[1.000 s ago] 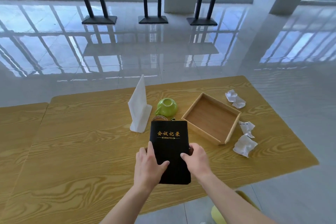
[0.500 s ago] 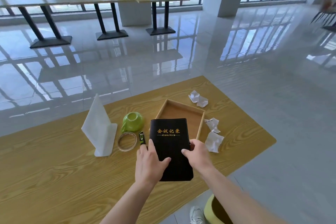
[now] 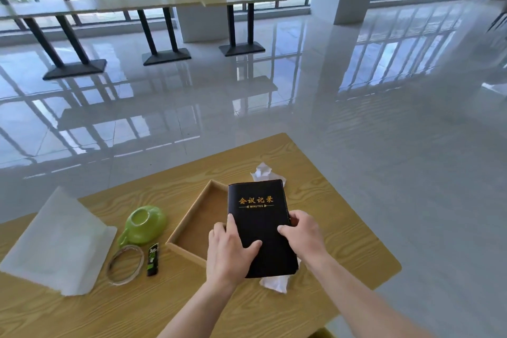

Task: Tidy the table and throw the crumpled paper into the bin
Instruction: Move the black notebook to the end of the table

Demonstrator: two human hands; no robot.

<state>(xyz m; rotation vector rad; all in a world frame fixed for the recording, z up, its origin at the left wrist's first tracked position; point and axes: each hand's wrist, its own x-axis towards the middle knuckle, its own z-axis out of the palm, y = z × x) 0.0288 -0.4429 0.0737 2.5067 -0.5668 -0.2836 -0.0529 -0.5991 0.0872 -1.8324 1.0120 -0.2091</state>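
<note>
A black notebook [image 3: 256,217] with gold lettering is held in both hands above the wooden table [image 3: 343,230]. My left hand [image 3: 229,251] grips its lower left edge, and my right hand [image 3: 303,233] grips its right edge. The notebook hangs over the right part of an empty wooden tray [image 3: 192,223]. One crumpled paper [image 3: 263,170] shows beyond the notebook's top edge. Another crumpled paper [image 3: 275,281] pokes out beneath its lower right corner. A sliver of the yellow bin [image 3: 319,333] appears at the bottom edge.
Left of the tray lie a green cup [image 3: 144,223] on its side, a tape ring [image 3: 124,265], a small dark lighter [image 3: 152,259] and a white folded sheet [image 3: 57,244]. The table's right edge is close. Glossy floor and long tables [image 3: 153,3] stand beyond.
Both hands have carried the notebook to the right, from in front of the tray to over its right side. It now covers the middle crumpled paper. The view has swung right.
</note>
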